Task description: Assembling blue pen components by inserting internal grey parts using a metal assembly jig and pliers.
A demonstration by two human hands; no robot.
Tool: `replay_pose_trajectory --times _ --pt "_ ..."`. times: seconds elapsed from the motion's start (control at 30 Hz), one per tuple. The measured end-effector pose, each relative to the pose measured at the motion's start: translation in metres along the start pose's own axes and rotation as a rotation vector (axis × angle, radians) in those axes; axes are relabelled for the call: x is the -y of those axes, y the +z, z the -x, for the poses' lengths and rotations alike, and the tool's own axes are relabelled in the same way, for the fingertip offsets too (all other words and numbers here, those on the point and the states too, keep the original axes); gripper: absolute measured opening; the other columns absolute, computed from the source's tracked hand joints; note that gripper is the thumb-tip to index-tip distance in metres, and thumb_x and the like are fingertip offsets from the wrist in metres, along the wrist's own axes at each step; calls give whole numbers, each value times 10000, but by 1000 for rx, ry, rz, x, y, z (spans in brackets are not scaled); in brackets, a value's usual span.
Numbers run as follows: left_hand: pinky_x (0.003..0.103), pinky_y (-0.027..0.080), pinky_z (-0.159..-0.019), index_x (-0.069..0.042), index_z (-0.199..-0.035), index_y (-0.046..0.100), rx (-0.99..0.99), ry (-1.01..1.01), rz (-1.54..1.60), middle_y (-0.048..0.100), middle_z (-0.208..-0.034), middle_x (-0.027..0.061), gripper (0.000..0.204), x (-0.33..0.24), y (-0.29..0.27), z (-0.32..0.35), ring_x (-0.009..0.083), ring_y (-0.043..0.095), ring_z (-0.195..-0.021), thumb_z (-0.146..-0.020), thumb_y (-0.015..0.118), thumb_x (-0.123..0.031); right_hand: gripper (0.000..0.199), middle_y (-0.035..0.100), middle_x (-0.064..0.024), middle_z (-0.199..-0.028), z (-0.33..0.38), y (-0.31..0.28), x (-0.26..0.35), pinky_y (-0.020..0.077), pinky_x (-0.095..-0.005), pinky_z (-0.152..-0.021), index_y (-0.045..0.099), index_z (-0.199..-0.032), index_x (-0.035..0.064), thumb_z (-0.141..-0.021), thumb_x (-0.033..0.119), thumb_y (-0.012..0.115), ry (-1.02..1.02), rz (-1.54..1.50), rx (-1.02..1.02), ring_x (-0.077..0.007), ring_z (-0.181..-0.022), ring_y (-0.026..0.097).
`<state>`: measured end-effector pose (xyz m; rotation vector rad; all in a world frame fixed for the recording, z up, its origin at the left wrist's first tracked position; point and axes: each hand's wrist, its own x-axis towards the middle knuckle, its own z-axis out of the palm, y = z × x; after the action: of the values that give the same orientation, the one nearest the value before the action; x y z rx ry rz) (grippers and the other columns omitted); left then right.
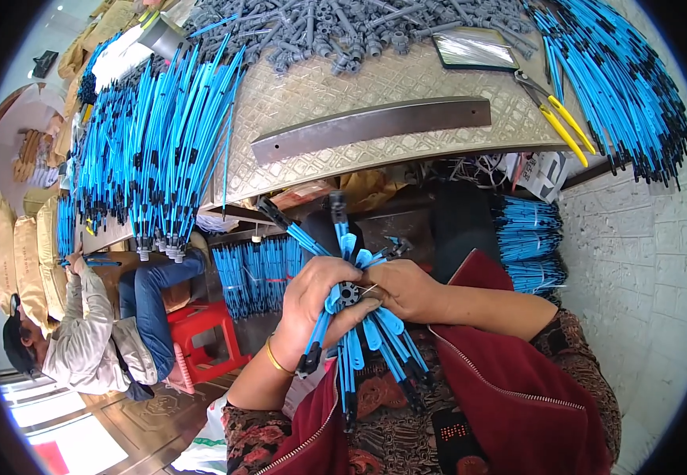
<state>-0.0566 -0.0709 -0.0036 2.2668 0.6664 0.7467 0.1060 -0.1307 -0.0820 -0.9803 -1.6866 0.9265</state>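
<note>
A round black notched hub (349, 295) sits in front of my chest, with long flat blue strips (370, 332) fanning out around it. The strips end in black tips. My left hand (310, 291) is closed around the hub and the strips beside it, its thumb lying below the hub. From the other side, my right hand (400, 286) pinches close to the hub's right edge. A thin light strand, perhaps wire, shows at its fingertips. Some of the strips are hidden behind both hands.
On the table are a grey metal bar (375, 127), yellow-handled pliers (557, 119), a heap of grey plastic parts (320, 32) and piles of blue strips (173, 142). Bundled strips (256, 273) stand below. Another person (94, 340) sits at left near a red stool (207, 339).
</note>
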Motion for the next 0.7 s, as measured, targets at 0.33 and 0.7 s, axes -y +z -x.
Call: replay_pose_trajectory --times 0.33,0.7 --pt "330 501 -676 -47 -819 561 -50 0 74 620 -813 98 212 11 2 2 267 622 -725 -663 704 -47 121 548 -108 -752 -9 -19 24 472 -387 -605 540 -928 43 -837 111 579 -48 127 -58 -312 -688 574" --pt "334 501 -676 -42 -854 546 63 -47 80 626 -820 103 231 8 -1 -5 281 629 -731 -665 677 -27 152 544 -78 -683 -26 -46 31 448 -348 -497 560 -949 75 -836 171 592 -355 532 93 -243 -569 573"
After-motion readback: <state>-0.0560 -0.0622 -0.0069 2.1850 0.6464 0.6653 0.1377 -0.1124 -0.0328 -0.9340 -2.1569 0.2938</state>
